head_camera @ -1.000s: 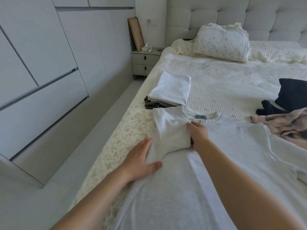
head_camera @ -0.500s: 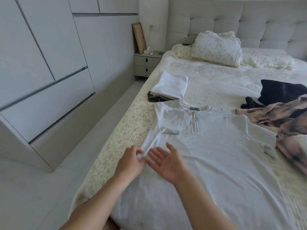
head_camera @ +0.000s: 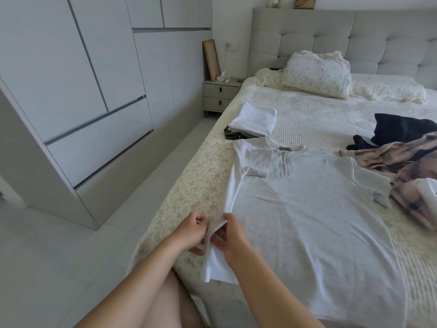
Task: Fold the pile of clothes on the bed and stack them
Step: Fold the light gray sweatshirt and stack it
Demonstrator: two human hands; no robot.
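Observation:
A light grey T-shirt (head_camera: 307,209) lies spread flat on the bed (head_camera: 201,192), collar away from me, its left sleeve folded in over the chest. My left hand (head_camera: 192,230) and my right hand (head_camera: 230,237) both pinch the shirt's left side edge near the hem and lift it slightly. A stack of folded clothes (head_camera: 253,121) with a white piece on top sits beyond the collar. A pink plaid garment (head_camera: 402,169) and a dark navy garment (head_camera: 399,129) lie loose at the right.
A floral pillow (head_camera: 316,74) leans by the padded headboard (head_camera: 319,36). A nightstand (head_camera: 220,94) stands left of the bed. White wardrobe doors (head_camera: 82,91) line the left wall, with a strip of floor (head_camera: 94,256) between them and the bed.
My hands drew back from the folded sleeve to the shirt's left side edge. Half a second ago the right hand was open above the cloth; now both hands pinch and lift that edge.

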